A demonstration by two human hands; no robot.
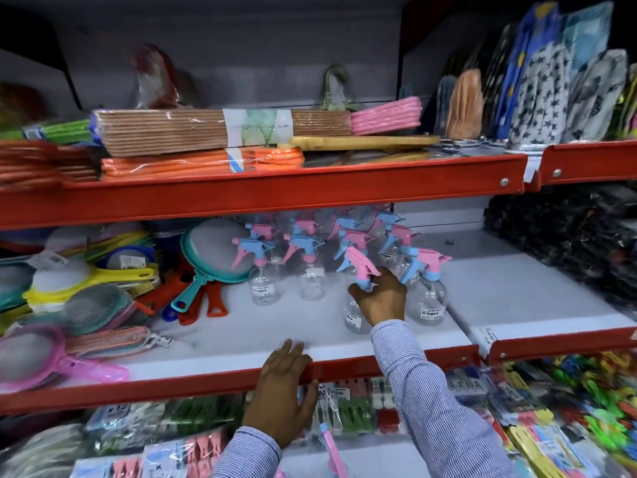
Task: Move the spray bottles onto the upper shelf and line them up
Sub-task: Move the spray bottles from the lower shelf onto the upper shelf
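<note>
Several clear spray bottles [312,250] with pink and blue trigger heads stand in a cluster on the white middle shelf [241,326]. My right hand [381,296] is closed around the neck of the nearest bottle [356,270], which has a pink head and blue trigger and looks tilted. Another bottle [427,291] stands just right of it. My left hand [284,384] rests flat over the red front edge of the same shelf, fingers spread, holding nothing. The upper shelf [310,188] is above, with a red front lip.
The upper shelf holds wrapped mats [220,129], orange rolls [203,163] and a wooden board [362,141]. Plastic strainers [213,253] crowd the left of the middle shelf. Its right section [517,288] is bare white. Packaged clothes pegs [344,405] fill the shelf below.
</note>
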